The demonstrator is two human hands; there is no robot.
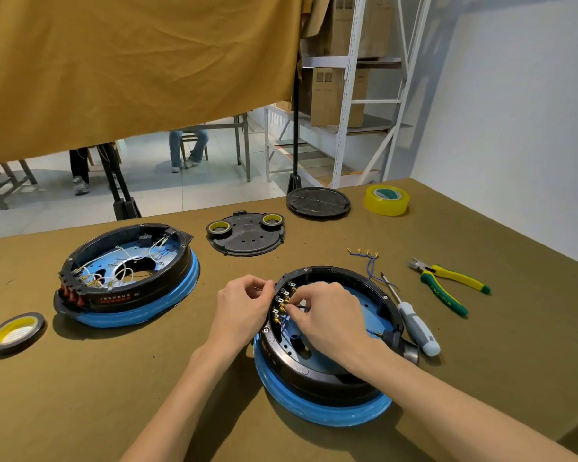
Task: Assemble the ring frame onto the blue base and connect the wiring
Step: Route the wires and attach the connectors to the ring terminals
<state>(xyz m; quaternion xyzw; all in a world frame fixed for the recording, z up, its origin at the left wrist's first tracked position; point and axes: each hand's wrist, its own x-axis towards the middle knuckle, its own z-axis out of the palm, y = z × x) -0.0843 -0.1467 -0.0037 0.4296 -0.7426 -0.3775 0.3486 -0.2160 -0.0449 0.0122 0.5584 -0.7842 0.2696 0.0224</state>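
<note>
A black ring frame point(354, 276) sits on a blue base point(317, 411) in front of me. My left hand point(241, 308) grips the ring's left rim from outside, fingers curled. My right hand point(327, 315) reaches inside the ring and pinches a blue wire point(289, 332) at the row of brass terminals point(282, 308) on the inner left wall. A black plug part point(399, 343) sticks out at the ring's right side.
A second wired ring-and-base unit point(127, 278) stands at the left. Loose blue wires with terminals point(364, 256), a screwdriver point(411, 321) and green-yellow pliers point(447, 285) lie to the right. Tape rolls point(14, 331) point(386, 200), and black covers point(247, 233) point(317, 201) lie farther back.
</note>
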